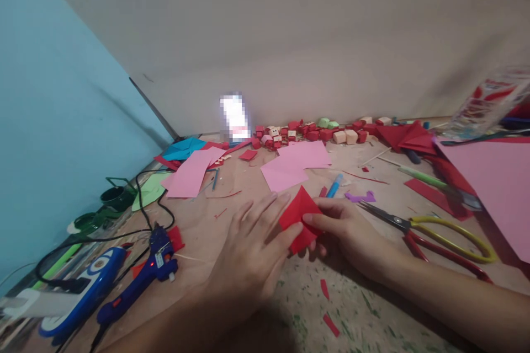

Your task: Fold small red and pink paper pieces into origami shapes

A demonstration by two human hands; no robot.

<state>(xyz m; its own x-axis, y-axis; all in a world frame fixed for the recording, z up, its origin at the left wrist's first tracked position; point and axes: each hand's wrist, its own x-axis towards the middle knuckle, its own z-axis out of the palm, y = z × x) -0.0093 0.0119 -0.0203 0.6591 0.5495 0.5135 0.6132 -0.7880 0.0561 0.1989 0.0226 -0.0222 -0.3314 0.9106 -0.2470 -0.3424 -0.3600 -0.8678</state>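
Note:
A folded piece of red paper point(301, 207) is held between both hands near the front middle of the table, with creases meeting at its centre. My left hand point(259, 240) lies along its left side, the thumb pressing on the paper's lower part and the other fingers reaching behind its left edge. My right hand point(343, 229) pinches the right side, index finger or thumb on the front face and the rest beneath. The fingertips behind the paper are hidden. Just right of my right hand lie scissors point(399, 223) with yellow and red handles, their blades apart.
Pink sheets point(285, 168) and small folded red and cream cubes point(314, 132) lie at the back. A lit phone point(235, 117) leans against the wall. At left are a blue glue gun point(144, 281), cables and a blue-white power strip point(89, 289). Red scraps point(330, 324) lie in front.

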